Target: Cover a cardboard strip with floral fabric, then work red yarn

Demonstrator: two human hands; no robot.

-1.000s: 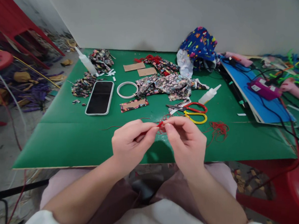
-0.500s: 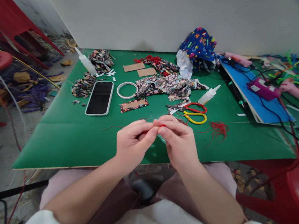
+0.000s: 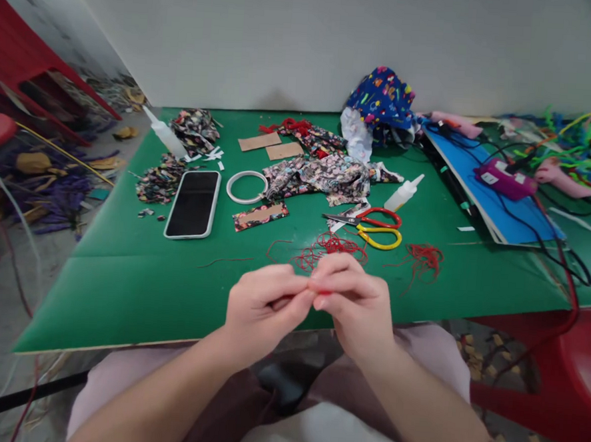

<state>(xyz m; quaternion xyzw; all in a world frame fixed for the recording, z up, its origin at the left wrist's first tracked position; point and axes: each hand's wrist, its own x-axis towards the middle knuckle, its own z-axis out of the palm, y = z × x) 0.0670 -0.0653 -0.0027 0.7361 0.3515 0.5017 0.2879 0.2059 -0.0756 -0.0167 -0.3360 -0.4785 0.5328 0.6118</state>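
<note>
My left hand (image 3: 264, 312) and my right hand (image 3: 363, 302) meet fingertip to fingertip over the table's front edge, both pinched closed. A small red piece (image 3: 325, 292) peeks out at the right fingertips; the fingers hide most of it, so its kind is unclear. Just beyond the hands lies a loose tangle of red thread (image 3: 337, 245), and farther right a second red thread bundle (image 3: 424, 261). Scissors (image 3: 375, 227) with one red and one yellow handle rest behind them. A cardboard strip edged in floral cloth (image 3: 260, 216) is left of the scissors.
On the green table (image 3: 121, 290) are a phone (image 3: 193, 205), a white ring (image 3: 229, 189), glue bottles (image 3: 402, 193) (image 3: 165, 136), crumpled floral fabric (image 3: 323, 178) and cardboard pieces (image 3: 259, 142). A blue folder (image 3: 507, 200) with cables and a purple box (image 3: 505, 179) occupies the right.
Both hands have come lower and nearer my body in view, uncovering the red thread tangle. The red piece now shows only at the right fingertips. The view has shifted slightly.
</note>
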